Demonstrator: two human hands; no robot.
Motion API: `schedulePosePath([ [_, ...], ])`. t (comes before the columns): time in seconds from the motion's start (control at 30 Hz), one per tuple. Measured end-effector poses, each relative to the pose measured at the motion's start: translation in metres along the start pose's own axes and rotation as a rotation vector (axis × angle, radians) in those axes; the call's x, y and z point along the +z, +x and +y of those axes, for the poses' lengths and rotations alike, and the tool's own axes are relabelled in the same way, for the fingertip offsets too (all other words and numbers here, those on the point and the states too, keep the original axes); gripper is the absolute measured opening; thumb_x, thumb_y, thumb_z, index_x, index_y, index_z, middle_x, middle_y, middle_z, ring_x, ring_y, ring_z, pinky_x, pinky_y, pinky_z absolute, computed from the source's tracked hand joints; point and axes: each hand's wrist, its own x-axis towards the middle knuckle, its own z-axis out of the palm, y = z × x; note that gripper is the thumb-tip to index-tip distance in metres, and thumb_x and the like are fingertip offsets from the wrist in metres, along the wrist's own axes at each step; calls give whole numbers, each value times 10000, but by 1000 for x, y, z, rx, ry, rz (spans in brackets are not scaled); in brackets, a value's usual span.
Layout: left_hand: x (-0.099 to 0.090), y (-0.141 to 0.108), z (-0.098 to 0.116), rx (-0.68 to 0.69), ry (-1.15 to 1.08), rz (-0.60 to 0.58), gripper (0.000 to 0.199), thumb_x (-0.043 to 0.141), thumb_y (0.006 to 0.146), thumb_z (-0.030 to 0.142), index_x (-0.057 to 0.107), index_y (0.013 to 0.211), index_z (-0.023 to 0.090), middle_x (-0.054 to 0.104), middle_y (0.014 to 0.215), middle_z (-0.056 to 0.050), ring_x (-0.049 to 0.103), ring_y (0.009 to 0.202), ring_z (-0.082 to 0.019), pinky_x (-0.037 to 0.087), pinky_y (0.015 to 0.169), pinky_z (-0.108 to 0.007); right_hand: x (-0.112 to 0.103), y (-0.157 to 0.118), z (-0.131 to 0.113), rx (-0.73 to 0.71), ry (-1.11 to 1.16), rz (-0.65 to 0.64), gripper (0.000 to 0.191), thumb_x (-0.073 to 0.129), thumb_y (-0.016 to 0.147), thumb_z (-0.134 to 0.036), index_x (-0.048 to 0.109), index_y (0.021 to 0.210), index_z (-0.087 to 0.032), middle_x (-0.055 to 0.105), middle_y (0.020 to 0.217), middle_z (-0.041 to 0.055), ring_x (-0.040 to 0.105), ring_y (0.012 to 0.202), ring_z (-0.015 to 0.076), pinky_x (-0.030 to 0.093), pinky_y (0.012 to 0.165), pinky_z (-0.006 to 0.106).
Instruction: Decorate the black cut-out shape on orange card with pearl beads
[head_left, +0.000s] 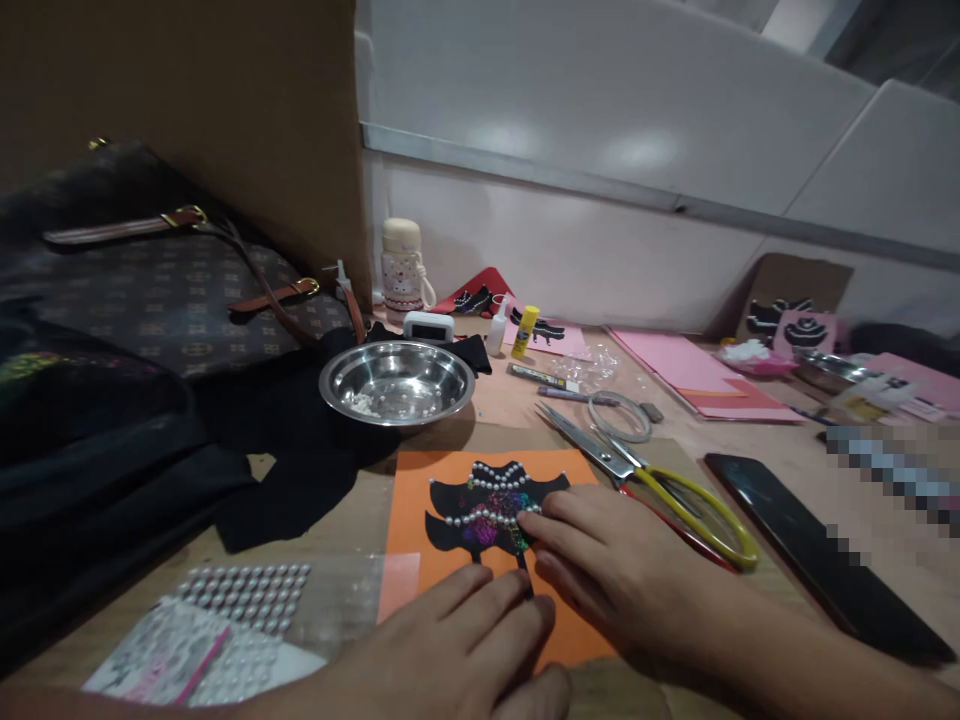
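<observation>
On an orange sheet lies a black paper cutout with curved, pointed tiers. Rows of white pearl beads cross it, with multicoloured glitter between them. My right hand rests on the cutout's right side, its fingers bent and drawn together with the tips at the lower bead row; whatever may be between them is hidden. My left hand lies over the sheet's lower part, fingers stretched forward and slightly apart, beside the cutout's narrow legs. A sheet of stick-on pearls in clear packaging is left of my left hand.
Yellow-and-red-handled scissors and a black phone lie to the right. Behind the sheet stands a steel bowl with small white bits. Further back are a glue stick, a bottle and pink sheets. A handbag sits left.
</observation>
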Motion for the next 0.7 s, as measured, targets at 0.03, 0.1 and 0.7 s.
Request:
schedulePosePath([
  [0.03, 0, 0, 0, 1, 4, 12, 258, 381, 1020, 199, 623, 1089, 253, 741, 1073, 16, 673, 973, -191, 474, 917, -304, 1, 0, 0, 7, 13, 1, 231, 434, 1029, -212, 619, 1150, -147, 634, 906, 79, 541, 751, 215, 370, 610, 345],
  [0.1, 1, 1, -1, 6, 12, 32, 258, 379, 1024, 197, 621, 1089, 255, 746, 1052, 24, 676, 947, -186, 475, 908, -298, 1, -1, 1, 7, 24, 11, 265, 441, 1033, -227, 585, 1236, -139, 636, 939, 86, 549, 776, 215, 390, 634, 344],
  [0.7, -18, 2, -48, -218, 15, -184, 284, 399, 1040, 241, 661, 1131, 183, 679, 963, -53, 591, 865, -201, 466, 792, -347, 1, 2, -1, -12, 19, -38, 265, 425, 1029, -193, 638, 1176, -137, 638, 1001, 109, 562, 844, 235, 474, 713, 376],
])
